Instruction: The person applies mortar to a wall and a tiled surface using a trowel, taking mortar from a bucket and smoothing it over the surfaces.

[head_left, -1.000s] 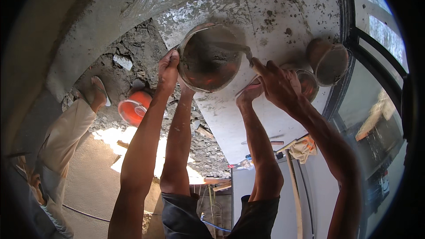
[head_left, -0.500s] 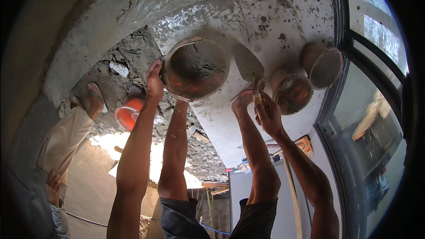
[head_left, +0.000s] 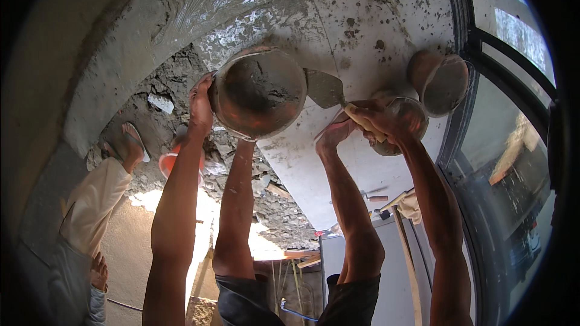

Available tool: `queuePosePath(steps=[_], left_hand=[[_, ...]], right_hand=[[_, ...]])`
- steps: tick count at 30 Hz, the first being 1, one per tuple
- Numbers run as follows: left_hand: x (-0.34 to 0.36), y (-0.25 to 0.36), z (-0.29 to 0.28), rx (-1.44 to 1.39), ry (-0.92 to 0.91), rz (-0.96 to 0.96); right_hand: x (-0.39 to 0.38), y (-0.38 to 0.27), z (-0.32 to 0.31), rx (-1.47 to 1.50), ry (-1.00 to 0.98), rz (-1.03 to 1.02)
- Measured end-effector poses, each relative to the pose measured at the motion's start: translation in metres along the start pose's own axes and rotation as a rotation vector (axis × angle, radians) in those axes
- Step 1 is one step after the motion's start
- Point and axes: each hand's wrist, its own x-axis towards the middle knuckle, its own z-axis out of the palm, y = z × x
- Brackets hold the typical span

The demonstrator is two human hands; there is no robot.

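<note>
My left hand (head_left: 202, 104) grips the left rim of a mortar-smeared bucket (head_left: 284, 119), tilted so that I see into its mouth. Grey wet mortar (head_left: 258, 81) coats its inside. In my right hand (head_left: 379, 119) is the wooden handle of a trowel (head_left: 326, 89), the fingers wrapped round it. The trowel's grey blade lies against or close beside the bucket's right rim. Just beyond my right hand stand two more dirty buckets, a nearer one (head_left: 412, 118) partly hidden by the hand and a farther one (head_left: 446, 87).
Wet mortar (head_left: 175, 6) covers the surface at the far left. A spattered white board (head_left: 362, 42) lies underfoot, with broken rubble (head_left: 175, 75) beside it. An orange bucket (head_left: 171, 160) sits behind my left forearm. Another person's sandalled foot (head_left: 134, 142) is at left. A dark-framed window (head_left: 513, 60) borders the right.
The trowel has swung from pointing away to lying sideways toward the bucket's rim, and my right hand has turned with it. The held bucket has shifted slightly left. The other person's hand has moved.
</note>
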Motion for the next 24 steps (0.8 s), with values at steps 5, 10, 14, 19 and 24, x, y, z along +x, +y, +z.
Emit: queuePosePath(steps=[5, 10, 14, 19, 24], left_hand=[[-0.006, 0.023, 0.030, 0.082, -0.160, 0.032], [-0.017, 0.024, 0.045, 0.111, -0.124, 0.074], [-0.024, 0.026, 0.057, 0.102, -0.102, 0.077], [-0.024, 0.022, 0.063, 0.080, -0.050, 0.054], [-0.011, 0.018, 0.082, 0.079, -0.111, 0.192]], right_hand=[[-0.014, -0.026, -0.016, 0.050, 0.013, -0.077], [-0.036, -0.049, -0.005, 0.062, 0.041, -0.090], [-0.058, -0.035, -0.006, 0.106, 0.110, -0.114], [-0.070, -0.002, 0.011, -0.189, 0.101, -0.287], [-0.021, -0.004, 0.054, -1.254, 0.492, -0.919]])
